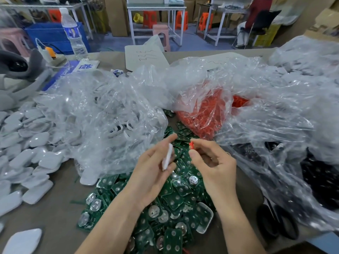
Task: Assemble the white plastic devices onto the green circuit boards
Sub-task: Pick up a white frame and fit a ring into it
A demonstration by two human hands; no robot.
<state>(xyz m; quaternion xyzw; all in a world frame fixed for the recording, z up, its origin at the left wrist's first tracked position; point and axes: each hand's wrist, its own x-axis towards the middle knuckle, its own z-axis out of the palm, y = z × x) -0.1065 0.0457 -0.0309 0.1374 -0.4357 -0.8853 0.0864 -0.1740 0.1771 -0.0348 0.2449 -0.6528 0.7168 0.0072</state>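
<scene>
My left hand (153, 167) holds a white plastic device (167, 156) edge-on between thumb and fingers, above a heap of green circuit boards (172, 202) with round silver battery clips. My right hand (212, 162) pinches a small red part (191, 144) between thumb and forefinger, a little to the right of the white device. The two hands are close together over the board heap, apart by a narrow gap.
Finished white shells (27, 143) are spread at the left. A clear bag of white parts (102, 114) lies behind my left hand, a bag of red parts (207, 114) behind my right, and dark parts under plastic (321, 176) at the right. A water bottle (73, 33) stands far left.
</scene>
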